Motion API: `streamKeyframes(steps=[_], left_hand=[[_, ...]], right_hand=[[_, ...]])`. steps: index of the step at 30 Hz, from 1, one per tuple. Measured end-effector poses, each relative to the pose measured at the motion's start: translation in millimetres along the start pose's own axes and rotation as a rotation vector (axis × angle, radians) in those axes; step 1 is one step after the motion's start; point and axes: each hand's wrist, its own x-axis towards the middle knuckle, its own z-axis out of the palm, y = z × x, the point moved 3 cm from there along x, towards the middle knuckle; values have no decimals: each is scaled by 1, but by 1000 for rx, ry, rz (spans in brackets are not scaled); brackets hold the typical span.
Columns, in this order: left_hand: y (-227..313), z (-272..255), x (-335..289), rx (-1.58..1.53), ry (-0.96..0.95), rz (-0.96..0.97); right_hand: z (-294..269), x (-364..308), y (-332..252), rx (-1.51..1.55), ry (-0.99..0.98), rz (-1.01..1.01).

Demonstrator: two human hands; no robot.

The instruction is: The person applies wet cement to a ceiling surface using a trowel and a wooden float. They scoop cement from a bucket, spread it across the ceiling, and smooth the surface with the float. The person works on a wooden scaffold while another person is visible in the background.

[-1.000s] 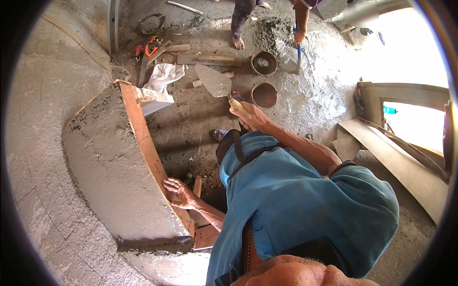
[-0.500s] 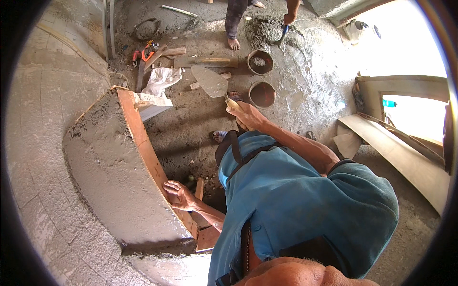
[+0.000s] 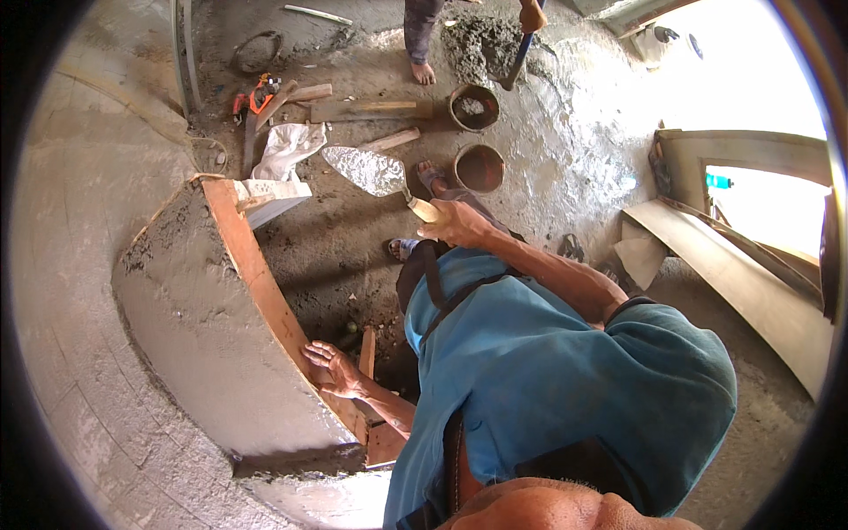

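My right hand (image 3: 459, 223) is closed round the wooden handle of a trowel (image 3: 367, 170), whose broad, wet metal blade points left over the floor. To the left, my left hand (image 3: 334, 367) rests with fingers spread on the wooden form board (image 3: 269, 305). That long board edges a slab of wet grey concrete (image 3: 208, 344), smooth over most of its face and rougher at its far end. The trowel is held apart from the concrete.
Two buckets (image 3: 479, 168) (image 3: 473, 108) stand beyond my right hand. Farther off, a person's hand (image 3: 532, 16) grips a hoe-like tool (image 3: 519, 62) at a mortar heap (image 3: 481, 46). A white sack (image 3: 290, 148), wood pieces (image 3: 371, 109) and an orange-and-black tool (image 3: 262, 93) lie on the floor.
The trowel has shifted slightly left and down, its blade turning so that it now catches the light. My left hand stays on the board. The other person's tool has moved at the heap.
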Motion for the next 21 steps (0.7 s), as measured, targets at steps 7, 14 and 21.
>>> streamKeyframes(steps=[7, 14, 21], left_hand=[[-31, -30, -22, 345, 183, -75], [-53, -101, -93, 1170, 677, -242], [-87, -126, -149, 1788, 1079, -306]], right_hand=[[-31, 41, 24, -14, 94, -44], [-71, 140, 153, -131, 148, 202], [-133, 214, 296, -103, 197, 562]])
